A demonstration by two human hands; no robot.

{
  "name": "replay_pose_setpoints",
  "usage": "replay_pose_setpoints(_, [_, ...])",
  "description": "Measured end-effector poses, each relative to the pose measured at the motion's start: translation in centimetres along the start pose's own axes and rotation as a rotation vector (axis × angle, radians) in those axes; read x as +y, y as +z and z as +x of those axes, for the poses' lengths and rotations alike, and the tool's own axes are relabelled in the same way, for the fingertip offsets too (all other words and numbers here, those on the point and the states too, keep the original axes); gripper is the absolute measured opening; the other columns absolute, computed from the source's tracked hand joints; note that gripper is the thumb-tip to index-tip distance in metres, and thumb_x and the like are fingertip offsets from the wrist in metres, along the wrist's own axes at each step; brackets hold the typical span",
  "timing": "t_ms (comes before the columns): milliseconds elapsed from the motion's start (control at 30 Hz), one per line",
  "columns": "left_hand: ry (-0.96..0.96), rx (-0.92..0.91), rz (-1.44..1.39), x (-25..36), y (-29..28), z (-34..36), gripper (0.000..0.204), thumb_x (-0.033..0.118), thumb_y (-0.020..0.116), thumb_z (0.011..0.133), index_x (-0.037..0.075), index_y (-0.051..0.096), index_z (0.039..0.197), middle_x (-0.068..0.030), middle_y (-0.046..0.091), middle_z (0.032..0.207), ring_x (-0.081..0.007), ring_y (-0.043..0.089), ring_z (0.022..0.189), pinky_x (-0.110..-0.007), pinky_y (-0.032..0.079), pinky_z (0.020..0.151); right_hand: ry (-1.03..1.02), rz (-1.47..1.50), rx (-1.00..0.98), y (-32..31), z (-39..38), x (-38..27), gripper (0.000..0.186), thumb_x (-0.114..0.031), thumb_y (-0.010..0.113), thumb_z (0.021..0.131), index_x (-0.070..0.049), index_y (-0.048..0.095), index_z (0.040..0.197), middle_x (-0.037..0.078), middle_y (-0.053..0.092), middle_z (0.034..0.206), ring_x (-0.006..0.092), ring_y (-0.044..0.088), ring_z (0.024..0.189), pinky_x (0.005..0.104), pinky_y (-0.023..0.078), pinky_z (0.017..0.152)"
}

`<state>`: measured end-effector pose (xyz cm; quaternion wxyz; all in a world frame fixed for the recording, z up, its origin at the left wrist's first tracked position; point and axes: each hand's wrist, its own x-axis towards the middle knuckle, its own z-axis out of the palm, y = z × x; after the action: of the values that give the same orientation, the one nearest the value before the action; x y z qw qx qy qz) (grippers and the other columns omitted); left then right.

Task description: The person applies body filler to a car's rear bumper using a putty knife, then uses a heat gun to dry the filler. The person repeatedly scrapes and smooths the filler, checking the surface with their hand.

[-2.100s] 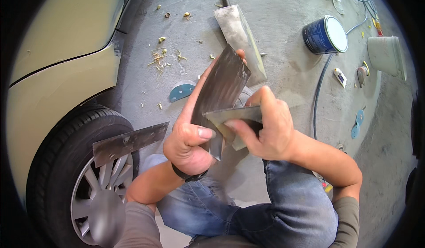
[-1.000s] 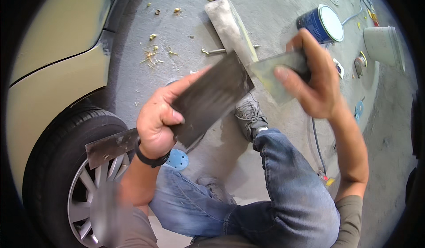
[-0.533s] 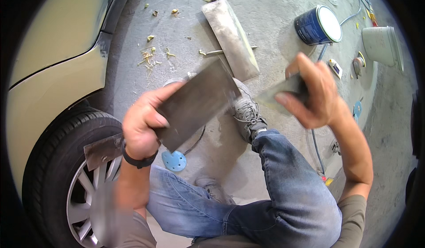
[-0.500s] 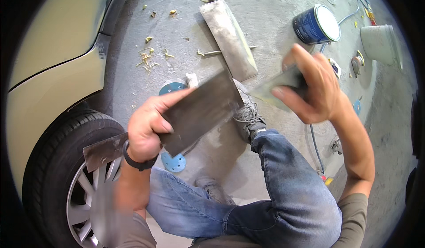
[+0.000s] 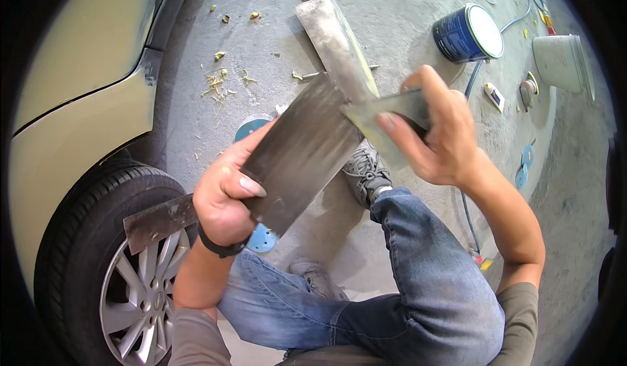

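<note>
Apparently, the scraper (image 5: 368,115) in the right hand (image 5: 445,132) touches the plate (image 5: 300,154).

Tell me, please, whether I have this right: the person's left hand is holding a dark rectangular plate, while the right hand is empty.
Not quite: the right hand is not empty. The head view shows it gripping a pale scraper. The left hand is holding the dark rectangular plate, as you say.
</note>
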<state>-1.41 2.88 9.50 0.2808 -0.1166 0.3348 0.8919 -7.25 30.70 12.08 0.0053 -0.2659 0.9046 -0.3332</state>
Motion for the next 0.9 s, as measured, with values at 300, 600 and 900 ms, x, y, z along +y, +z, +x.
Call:
replay_pose_setpoints(300, [0.136, 0.042, -0.263, -2.5, 4.4, 1.3, 0.097, 0.015, 0.048, 0.067, -0.012, 0.022, 0.157, -0.0247, 0.042, 0.154, -0.0319, 0.045, 0.141, -0.039, 0.030, 0.122, 0.067, 0.136, 0.134, 5.0, -0.9, -1.7, 0.040, -0.024, 0.078, 0.086, -0.001, 0.053, 0.106, 0.014, 0.061, 0.066, 0.0348, 0.064, 0.054, 0.0418, 0.050, 0.051])
replay_pose_setpoints(600, [0.264, -0.059, -0.389, -1.1, 4.9, 1.6, 0.093, 0.011, 0.043, 0.070, -0.001, 0.026, 0.161, -0.0203, 0.047, 0.153, -0.0308, 0.052, 0.136, -0.042, 0.035, 0.120, 0.149, 0.385, 0.100, 4.6, -0.2, -2.5, 0.039, -0.023, 0.079, 0.084, -0.001, 0.054, 0.104, 0.017, 0.061, 0.070, 0.0337, 0.065, 0.058, 0.0403, 0.052, 0.054])
replay_pose_setpoints(900, [0.305, -0.027, -0.300, -1.6, 3.2, 1.1, 0.096, 0.005, 0.042, 0.068, 0.002, 0.024, 0.162, -0.0160, 0.035, 0.164, -0.0243, 0.041, 0.147, -0.035, 0.028, 0.124, 0.442, 0.233, 0.243, 4.0, 4.3, -2.2, 0.026, -0.019, 0.073, 0.090, 0.001, 0.061, 0.102, 0.008, 0.062, 0.076, 0.0155, 0.061, 0.069, 0.0329, 0.050, 0.066])
